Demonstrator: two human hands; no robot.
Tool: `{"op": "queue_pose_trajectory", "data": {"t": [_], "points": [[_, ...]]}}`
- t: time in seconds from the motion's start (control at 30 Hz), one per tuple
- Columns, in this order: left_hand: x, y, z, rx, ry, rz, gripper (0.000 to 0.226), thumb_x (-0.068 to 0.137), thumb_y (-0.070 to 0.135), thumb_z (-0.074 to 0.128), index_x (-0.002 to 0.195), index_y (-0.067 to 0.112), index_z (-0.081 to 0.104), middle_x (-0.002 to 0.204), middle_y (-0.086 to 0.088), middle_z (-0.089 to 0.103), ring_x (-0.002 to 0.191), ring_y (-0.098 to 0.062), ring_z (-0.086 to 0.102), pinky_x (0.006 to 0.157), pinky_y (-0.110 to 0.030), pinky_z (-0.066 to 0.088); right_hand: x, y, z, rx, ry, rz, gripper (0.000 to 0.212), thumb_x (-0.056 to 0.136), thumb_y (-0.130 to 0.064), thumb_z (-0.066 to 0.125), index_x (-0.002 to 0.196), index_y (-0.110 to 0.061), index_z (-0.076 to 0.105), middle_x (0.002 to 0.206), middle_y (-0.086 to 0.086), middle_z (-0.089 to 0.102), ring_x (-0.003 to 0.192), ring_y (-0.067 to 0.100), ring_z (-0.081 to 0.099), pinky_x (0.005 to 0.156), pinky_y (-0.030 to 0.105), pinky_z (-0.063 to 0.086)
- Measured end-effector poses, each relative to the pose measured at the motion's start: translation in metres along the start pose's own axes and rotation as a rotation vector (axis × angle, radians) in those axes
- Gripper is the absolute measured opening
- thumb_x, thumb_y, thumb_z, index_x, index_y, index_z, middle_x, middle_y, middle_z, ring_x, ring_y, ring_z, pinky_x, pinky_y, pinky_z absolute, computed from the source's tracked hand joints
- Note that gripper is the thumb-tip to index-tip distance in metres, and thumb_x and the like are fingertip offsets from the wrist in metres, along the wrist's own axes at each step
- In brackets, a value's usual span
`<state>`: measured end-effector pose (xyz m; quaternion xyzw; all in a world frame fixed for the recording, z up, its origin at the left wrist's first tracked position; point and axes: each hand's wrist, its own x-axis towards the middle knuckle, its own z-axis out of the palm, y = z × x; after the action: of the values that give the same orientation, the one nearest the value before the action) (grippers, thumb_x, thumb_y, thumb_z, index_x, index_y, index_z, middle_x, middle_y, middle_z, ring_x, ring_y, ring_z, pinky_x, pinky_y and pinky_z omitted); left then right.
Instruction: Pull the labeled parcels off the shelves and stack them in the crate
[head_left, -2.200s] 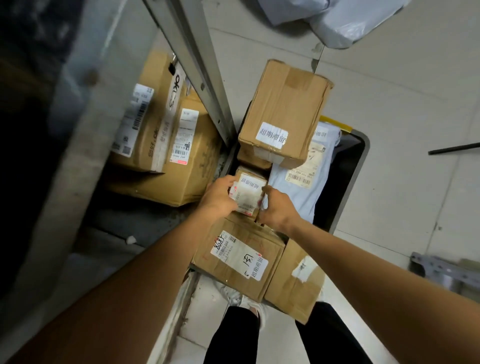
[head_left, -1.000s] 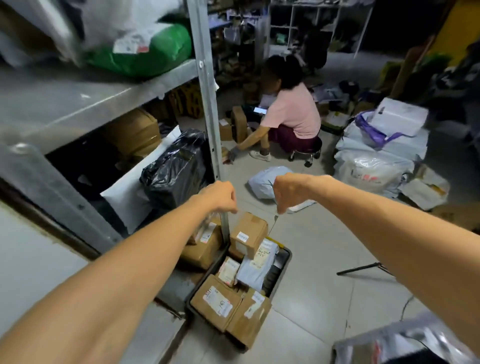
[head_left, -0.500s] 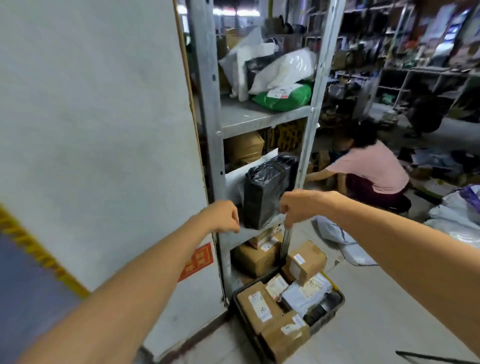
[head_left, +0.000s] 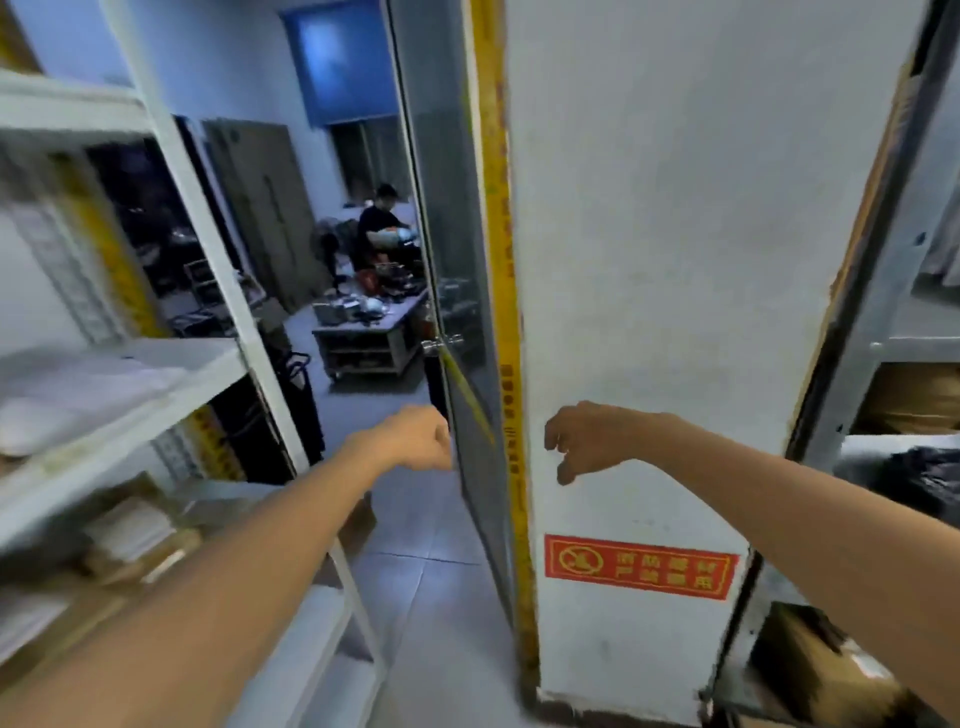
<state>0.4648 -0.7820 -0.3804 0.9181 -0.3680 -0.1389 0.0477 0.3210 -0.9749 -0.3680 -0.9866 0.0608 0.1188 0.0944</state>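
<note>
The crate is out of view. My left hand (head_left: 410, 439) hangs in mid-air with its fingers curled under, holding nothing. My right hand (head_left: 587, 439) hovers in front of a white pillar (head_left: 675, 260), fingers drooping loosely, also holding nothing. To the left, a white shelf unit (head_left: 130, 410) carries blurred white and brown parcels (head_left: 135, 530). At the right edge, a grey shelf unit (head_left: 852, 332) holds a black bagged parcel (head_left: 919, 478). It also holds a cardboard box (head_left: 831, 670) low down and another box (head_left: 914, 397) higher up.
A red sign (head_left: 641, 566) is stuck low on the pillar, beside a yellow strip (head_left: 506, 312) and a glass door (head_left: 452, 260). Tiled floor (head_left: 426, 571) runs between shelf and pillar. Farther back stand a black trolley (head_left: 298, 395), a cluttered low table (head_left: 363, 332) and a person (head_left: 382, 218).
My view has swung left, away from the crate and the grey shelf, toward the pillar and the white shelf unit. Both hands stay raised with nothing in them; the right hand's fingers have loosened.
</note>
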Motion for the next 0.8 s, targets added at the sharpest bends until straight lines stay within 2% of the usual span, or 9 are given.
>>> {"op": "queue_pose_trajectory", "data": {"t": [0.07,0.13,0.2,0.27,0.3,0.37,0.47,0.63,0.8], "points": [[-0.027,-0.038,-0.017,-0.037,0.033,-0.092,0.006,0.085,0.017,0.067,0.083,0.013,0.063,0.085,-0.01,0.057,0.073,-0.023,0.053,0.065,-0.03,0.045,0.026,-0.037,-0.015,-0.05,0.011,-0.105,0.033,0.081,-0.026,0.069,0.106,-0.004,0.064,0.097,0.007,0.065,0.094,0.027,0.06,0.072,0.034,0.052],[-0.059,-0.07,-0.031,-0.08,0.082,-0.199,0.011,0.085,0.02,0.071,0.092,0.011,0.068,0.09,-0.01,0.064,0.081,-0.025,0.061,0.073,-0.033,0.052,0.047,-0.072,-0.029,-0.089,0.026,-0.194,0.026,0.079,-0.025,0.07,0.099,-0.008,0.064,0.079,0.001,0.06,0.082,0.022,0.057,0.062,0.029,0.046],[-0.096,-0.095,-0.041,-0.122,0.123,-0.286,0.021,0.085,0.021,0.072,0.102,0.01,0.071,0.101,-0.006,0.069,0.094,-0.023,0.065,0.083,-0.035,0.054,0.064,-0.109,-0.042,-0.098,0.029,-0.304,0.038,0.079,-0.027,0.071,0.113,-0.012,0.063,0.096,0.001,0.063,0.087,0.018,0.057,0.072,0.03,0.05],[-0.134,-0.115,-0.047,-0.161,0.161,-0.358,0.023,0.084,0.021,0.073,0.104,0.011,0.071,0.106,-0.004,0.069,0.098,-0.021,0.064,0.086,-0.033,0.053,0.076,-0.148,-0.051,-0.09,0.014,-0.418,0.046,0.083,-0.026,0.071,0.126,-0.013,0.059,0.119,0.003,0.062,0.099,0.019,0.059,0.082,0.033,0.052],[-0.155,-0.122,-0.048,-0.178,0.172,-0.394,0.023,0.084,0.022,0.073,0.105,0.012,0.07,0.108,-0.002,0.068,0.1,-0.019,0.063,0.085,-0.031,0.052,0.079,-0.169,-0.054,-0.081,0.002,-0.471,0.046,0.084,-0.025,0.07,0.127,-0.012,0.059,0.123,0.006,0.062,0.104,0.023,0.061,0.086,0.036,0.053],[-0.197,-0.133,-0.049,-0.189,0.193,-0.485,0.026,0.084,0.025,0.073,0.108,0.016,0.069,0.107,0.002,0.065,0.1,-0.016,0.06,0.082,-0.026,0.048,0.083,-0.209,-0.056,-0.075,-0.015,-0.574,0.043,0.083,-0.027,0.072,0.121,-0.01,0.061,0.121,0.011,0.064,0.108,0.03,0.061,0.092,0.042,0.053],[-0.262,-0.139,-0.048,-0.199,0.246,-0.635,0.03,0.081,0.028,0.075,0.109,0.019,0.069,0.108,0.004,0.065,0.1,-0.016,0.06,0.084,-0.028,0.048,0.078,-0.268,-0.054,-0.069,-0.03,-0.737,0.048,0.079,-0.031,0.076,0.12,-0.012,0.06,0.115,0.004,0.064,0.105,0.023,0.061,0.088,0.033,0.052],[-0.358,-0.134,-0.043,-0.132,0.29,-0.909,0.037,0.083,0.032,0.072,0.118,0.02,0.066,0.121,0.002,0.064,0.108,-0.018,0.06,0.093,-0.031,0.048,0.041,-0.351,-0.04,-0.046,-0.061,-0.999,0.046,0.076,-0.028,0.076,0.118,-0.021,0.06,0.115,-0.002,0.062,0.1,0.015,0.06,0.085,0.032,0.053],[-0.439,-0.125,-0.031,-0.166,0.377,-1.124,0.029,0.082,0.029,0.075,0.109,0.02,0.069,0.117,0.0,0.067,0.106,-0.02,0.062,0.09,-0.028,0.047,-0.004,-0.413,-0.025,-0.039,-0.058,-1.186,0.059,0.075,-0.033,0.077,0.128,-0.023,0.055,0.123,-0.005,0.058,0.108,0.014,0.058,0.093,0.036,0.051]]}}
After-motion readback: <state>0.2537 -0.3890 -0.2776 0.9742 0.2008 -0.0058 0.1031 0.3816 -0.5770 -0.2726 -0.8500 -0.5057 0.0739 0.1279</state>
